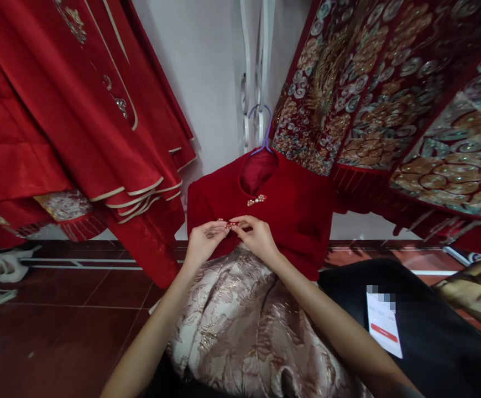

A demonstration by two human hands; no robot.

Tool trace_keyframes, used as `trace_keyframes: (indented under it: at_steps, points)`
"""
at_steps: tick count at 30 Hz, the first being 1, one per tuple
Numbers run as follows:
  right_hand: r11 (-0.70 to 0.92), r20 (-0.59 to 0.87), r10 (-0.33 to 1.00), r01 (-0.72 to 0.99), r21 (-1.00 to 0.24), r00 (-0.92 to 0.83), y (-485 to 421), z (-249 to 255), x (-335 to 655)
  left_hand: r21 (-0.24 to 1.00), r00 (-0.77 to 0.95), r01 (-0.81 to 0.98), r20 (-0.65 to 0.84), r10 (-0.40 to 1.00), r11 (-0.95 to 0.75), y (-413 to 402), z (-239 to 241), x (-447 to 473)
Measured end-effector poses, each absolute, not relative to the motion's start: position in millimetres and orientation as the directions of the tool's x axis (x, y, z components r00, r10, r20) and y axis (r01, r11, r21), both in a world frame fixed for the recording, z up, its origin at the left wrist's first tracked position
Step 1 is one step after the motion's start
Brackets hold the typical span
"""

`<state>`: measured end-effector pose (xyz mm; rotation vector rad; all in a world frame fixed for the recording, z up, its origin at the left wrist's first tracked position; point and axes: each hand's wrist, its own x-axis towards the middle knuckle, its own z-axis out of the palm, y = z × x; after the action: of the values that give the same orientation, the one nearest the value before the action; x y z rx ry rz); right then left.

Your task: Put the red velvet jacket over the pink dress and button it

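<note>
A dark red jacket (294, 210) hangs in front of me on a purple hanger (265, 130), over a pale gold brocade skirt (240, 326). A pearl clasp (256, 200) near its collar is closed. Lower on the jacket front, my left hand (203, 240) and my right hand (255, 235) meet at a second small pearl clasp (228, 224). Each hand pinches one side of that clasp with its fingertips.
Red embroidered garments (78, 110) hang at the left, heavily beaded red and gold robes (390, 99) at the right. A white wall stand (257, 66) holds the hanger. A black garment with a white tag (383, 323) lies at the lower right. The floor is dark red tile (58, 309).
</note>
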<state>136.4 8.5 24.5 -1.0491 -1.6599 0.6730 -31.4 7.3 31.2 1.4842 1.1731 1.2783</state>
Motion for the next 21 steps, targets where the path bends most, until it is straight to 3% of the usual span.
trace_keyframes:
  at_steps: [7, 14, 18, 21]
  points:
    - [0.506, 0.502, 0.857, 0.378, -0.776, -0.117, 7, 23, 134, 0.918, -0.024, 0.241, 0.331, 0.943, -0.316, 5, 21, -26]
    - [0.488, 0.493, 0.865, 0.39, -0.781, -0.094, 5, 21, 128, 0.919, 0.046, 0.218, 0.327, 0.944, -0.329, 11, 19, -32]
    - [0.48, 0.435, 0.877, 0.311, -0.82, -0.205, -3, 27, 147, 0.857, 0.172, 0.379, 0.304, 0.937, -0.348, 11, 20, -41]
    - [0.427, 0.366, 0.901, 0.33, -0.842, -0.234, -14, 28, 172, 0.726, 0.281, 0.582, 0.242, 0.929, -0.366, 6, 26, -53]
